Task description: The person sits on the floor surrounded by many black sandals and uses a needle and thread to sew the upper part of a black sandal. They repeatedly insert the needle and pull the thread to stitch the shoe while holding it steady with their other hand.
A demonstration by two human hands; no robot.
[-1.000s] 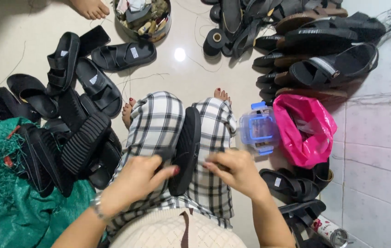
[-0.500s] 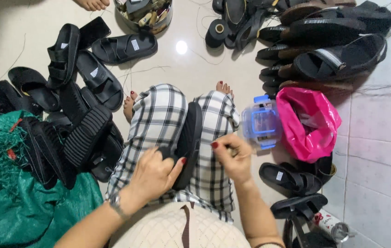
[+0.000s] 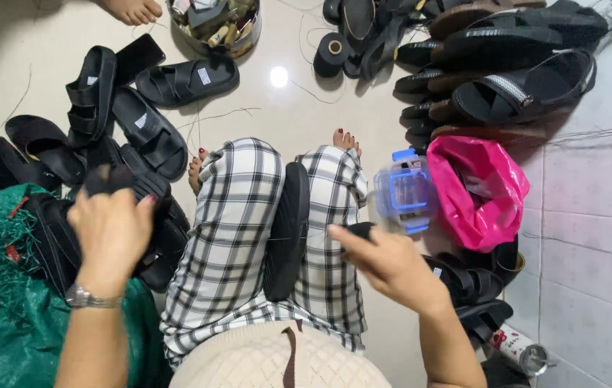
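Observation:
A black sandal sole [image 3: 288, 230] stands on edge between my knees, wedged in my checked trousers [image 3: 237, 237]. My left hand [image 3: 108, 230] has reached out to the heap of black sandals [image 3: 140, 136] on my left, and its fingers close over a black sandal [image 3: 158, 215] on top of the heap. My right hand [image 3: 392, 262] hovers just right of the sole. It pinches a small black piece [image 3: 360, 230], and a thin thread runs from there toward the sole. What the piece is cannot be made out.
A pink plastic bag [image 3: 482, 187] and a clear box with a blue lid [image 3: 406, 190] lie right of my knee. More sandals [image 3: 514, 65] are stacked at the top right. A metal bowl [image 3: 212, 29], a thread spool [image 3: 331, 50], a green net sack [image 3: 4, 323] and another person's foot [image 3: 130, 8] surround me.
My left hand has left the sole and swung left onto the sandal heap. My right hand has drawn slightly right and away from the sole.

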